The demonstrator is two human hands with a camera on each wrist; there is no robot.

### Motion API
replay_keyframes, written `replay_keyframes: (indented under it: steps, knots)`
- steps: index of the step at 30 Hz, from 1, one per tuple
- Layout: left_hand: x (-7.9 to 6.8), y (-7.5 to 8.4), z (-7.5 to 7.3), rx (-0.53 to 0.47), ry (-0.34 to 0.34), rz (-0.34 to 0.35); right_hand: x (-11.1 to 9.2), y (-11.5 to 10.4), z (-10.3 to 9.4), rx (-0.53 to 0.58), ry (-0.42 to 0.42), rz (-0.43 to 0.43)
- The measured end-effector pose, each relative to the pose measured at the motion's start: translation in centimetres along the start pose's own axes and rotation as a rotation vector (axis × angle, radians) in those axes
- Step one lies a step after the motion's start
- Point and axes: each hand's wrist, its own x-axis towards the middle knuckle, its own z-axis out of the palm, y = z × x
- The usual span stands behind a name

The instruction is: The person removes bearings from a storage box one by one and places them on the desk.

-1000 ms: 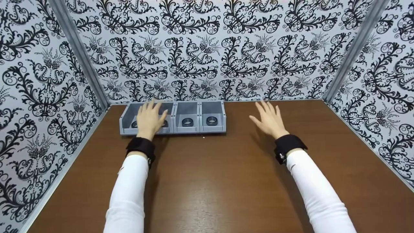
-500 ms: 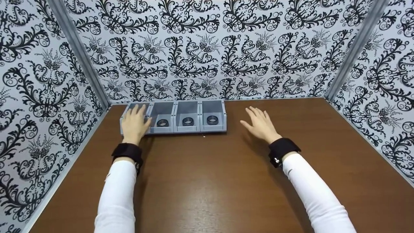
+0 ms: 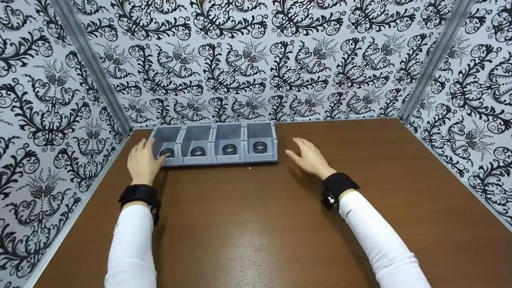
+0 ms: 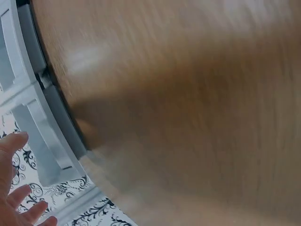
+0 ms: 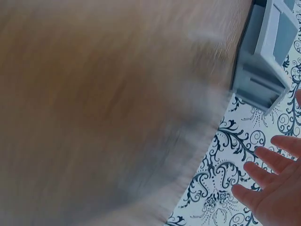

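Observation:
A row of grey open-fronted bins (image 3: 196, 160) stands against the back wall, left of the middle. Each compartment holds one dark ring that looks like a bearing; the leftmost bearing (image 3: 167, 152) lies close to my left thumb. My left hand (image 3: 143, 162) is at the row's left end, fingers extended and nothing in it. Whether its thumb touches the bin cannot be told. Beyond the row's right end, my right hand (image 3: 311, 159) hovers over the table with fingers spread and holds nothing. The right wrist view shows that hand's fingers (image 5: 263, 176) apart from the bin's side.
The brown wooden table (image 3: 248, 216) reaches to patterned walls at the back and both sides. Grey metal posts (image 3: 430, 64) rise at the back corners. A tiny white speck (image 3: 250, 168) lies before the bins.
My left hand has moved left and nearer, from in front of the left compartments to the row's left end, uncovering the bearings there. My right hand has shifted left toward the bins.

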Motion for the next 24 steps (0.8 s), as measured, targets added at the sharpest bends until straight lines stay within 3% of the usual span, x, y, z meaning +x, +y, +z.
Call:
replay_keyframes:
  steps: [9, 24]
  knots:
    - [0.0, -1.3, 0.0, -0.039, -0.082, -0.119, 0.5, -1.2, 1.3, 0.083, -0.037, 0.026]
    - [1.4, -1.8, 0.2, -0.095, -0.258, -0.274, 1.6, -2.4, 2.4, 0.123, -0.113, 0.085]
